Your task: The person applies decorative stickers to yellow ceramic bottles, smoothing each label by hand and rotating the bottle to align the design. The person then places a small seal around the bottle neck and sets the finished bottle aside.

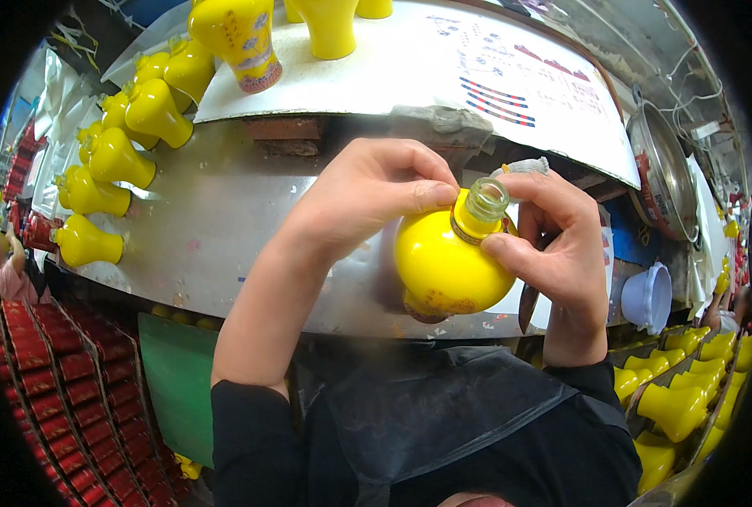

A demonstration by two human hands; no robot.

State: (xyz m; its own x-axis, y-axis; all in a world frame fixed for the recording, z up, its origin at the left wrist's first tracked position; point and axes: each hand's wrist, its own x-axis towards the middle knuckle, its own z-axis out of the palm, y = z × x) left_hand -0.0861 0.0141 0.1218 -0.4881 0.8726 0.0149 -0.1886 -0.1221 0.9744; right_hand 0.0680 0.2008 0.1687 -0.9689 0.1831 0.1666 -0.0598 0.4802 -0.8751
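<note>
A yellow glazed bottle (444,264) with a clear threaded glass mouth stands tilted between my hands over the worktable. A narrow patterned band (463,235) circles its neck, and printed decoration shows low on its body. My left hand (376,190) is closed, thumb and forefinger pinched at the neck's left side. From the other side, my right hand (553,232) presses its thumb against the neck. Its forefinger wears a pale cloth wrap (524,166) and reaches behind the mouth. A dark, narrow, blade-like piece (527,308) sticks out below the right palm; its upper part is hidden.
Several plain yellow bottles (122,159) lie along the table's left end. Decorated bottles (239,38) stand on a white board with printed decal sheets (520,76). A metal basin (659,165) and white bucket (646,297) are at right. Racks (80,397) flank me; people are farther off.
</note>
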